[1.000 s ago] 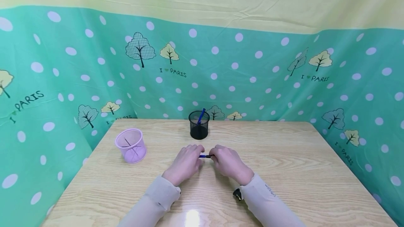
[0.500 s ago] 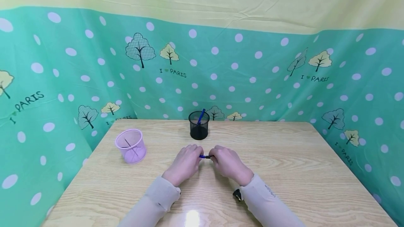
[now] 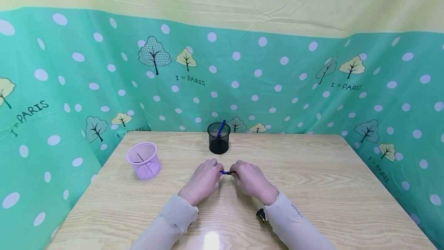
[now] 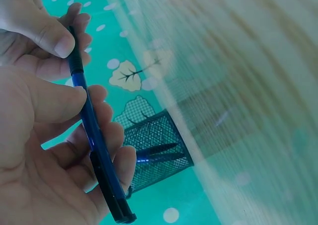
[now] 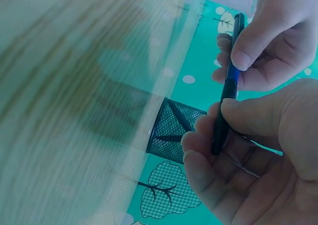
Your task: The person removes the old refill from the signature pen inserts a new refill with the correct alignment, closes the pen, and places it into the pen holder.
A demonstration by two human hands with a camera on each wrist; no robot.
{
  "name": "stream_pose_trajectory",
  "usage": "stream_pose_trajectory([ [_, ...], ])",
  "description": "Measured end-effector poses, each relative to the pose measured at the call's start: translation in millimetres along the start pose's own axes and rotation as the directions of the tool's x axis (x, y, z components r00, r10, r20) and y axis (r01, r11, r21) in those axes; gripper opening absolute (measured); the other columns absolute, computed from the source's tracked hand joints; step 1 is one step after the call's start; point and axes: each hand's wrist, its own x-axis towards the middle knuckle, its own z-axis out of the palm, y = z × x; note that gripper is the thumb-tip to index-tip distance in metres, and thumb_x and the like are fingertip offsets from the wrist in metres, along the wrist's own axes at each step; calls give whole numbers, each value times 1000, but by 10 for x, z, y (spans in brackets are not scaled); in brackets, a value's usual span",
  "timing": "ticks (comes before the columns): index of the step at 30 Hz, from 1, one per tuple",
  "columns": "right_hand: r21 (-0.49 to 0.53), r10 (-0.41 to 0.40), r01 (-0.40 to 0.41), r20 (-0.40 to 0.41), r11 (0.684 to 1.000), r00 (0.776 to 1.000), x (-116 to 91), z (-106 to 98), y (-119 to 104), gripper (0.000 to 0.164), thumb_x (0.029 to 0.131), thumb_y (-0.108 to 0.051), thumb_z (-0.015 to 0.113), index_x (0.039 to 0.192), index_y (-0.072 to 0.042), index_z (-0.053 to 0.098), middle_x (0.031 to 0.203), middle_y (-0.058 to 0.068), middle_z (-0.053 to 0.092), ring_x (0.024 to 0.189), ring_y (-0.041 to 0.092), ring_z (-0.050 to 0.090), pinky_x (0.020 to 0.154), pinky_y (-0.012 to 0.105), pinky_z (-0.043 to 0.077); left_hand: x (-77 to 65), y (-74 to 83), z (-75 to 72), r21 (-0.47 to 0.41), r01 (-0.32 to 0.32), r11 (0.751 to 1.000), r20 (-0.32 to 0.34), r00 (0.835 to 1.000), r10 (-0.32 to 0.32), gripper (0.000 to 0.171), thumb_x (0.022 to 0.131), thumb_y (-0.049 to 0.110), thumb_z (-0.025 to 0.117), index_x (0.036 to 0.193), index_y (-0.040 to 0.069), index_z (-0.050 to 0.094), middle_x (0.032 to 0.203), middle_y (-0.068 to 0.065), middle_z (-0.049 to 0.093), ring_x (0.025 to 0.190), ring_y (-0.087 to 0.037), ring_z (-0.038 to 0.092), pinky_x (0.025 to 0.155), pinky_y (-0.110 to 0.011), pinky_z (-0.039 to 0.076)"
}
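Observation:
Both hands hold one pen (image 4: 102, 148) between them, a blue barrel with a black grip section and a black clip. Toward its clip end, my left hand (image 3: 204, 177) pinches the blue barrel between thumb and fingers, as the left wrist view shows. My right hand (image 3: 252, 179) pinches the black grip section (image 5: 219, 130) near the tip, with the thumb on top. Only a short stretch of the pen shows between the hands in the head view. Just beyond them stands a black mesh pen cup (image 3: 219, 147) with a blue pen part (image 3: 221, 127) leaning in it.
A lilac mesh cup (image 3: 148, 169) holding several thin dark sticks stands on the left of the wooden table (image 3: 322, 188). A green and yellow patterned cloth (image 3: 263, 57) hangs behind the table and along its sides. A small black object (image 3: 261, 215) shows beside the right sleeve.
The left hand's fingertips have drawn in and shifted slightly along the pen. The right hand and both cups look almost unmoved.

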Motion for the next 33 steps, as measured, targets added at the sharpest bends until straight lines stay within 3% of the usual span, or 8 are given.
stream_pose_trajectory([
  [6, -1, -4, 4, -12, 1000, 1000, -3, 10, 8, 11, 84, -11, 59, 90, -15, 67, 76, -9, 53, 65, 5, 50, 58, 24, 45, 2, -4, -1, -2, -3, 1000, -1, 1000, 3, 11, 85, 14, 58, 96, 14, 61, 81, 6, 49, 71, -11, 45, 64, -25, 40],
  [15, 2, 5, -5, 6, 1000, 1000, -4, 4, -8, 12, 85, -12, 58, 91, -15, 67, 78, -8, 54, 67, 5, 51, 60, 24, 45, -1, -9, 2, -11, -3, 1000, -3, 1000, 3, 25, 76, 12, 68, 98, 12, 56, 83, 3, 51, 75, -13, 48, 67, -28, 42],
  [25, 4, -5, 5, 3, 1000, 1000, 0, 7, -8, 10, 85, -12, 58, 88, -17, 66, 75, -10, 51, 64, 4, 48, 57, 22, 43, 0, -10, -6, -24, -3, 1000, -30, 1000, 2, 16, 77, 8, 66, 86, 14, 54, 77, 6, 45, 68, -12, 43, 61, -25, 39],
  [33, 10, 4, -4, 13, 1000, 1000, -2, -2, -15, 11, 85, -12, 58, 89, -16, 67, 75, -9, 51, 62, 4, 46, 56, 21, 43, -6, -2, -15, 2, 1, 1000, -21, 1000, -1, 13, 79, 10, 64, 87, 15, 56, 80, 6, 47, 71, -12, 46, 63, -27, 41],
])
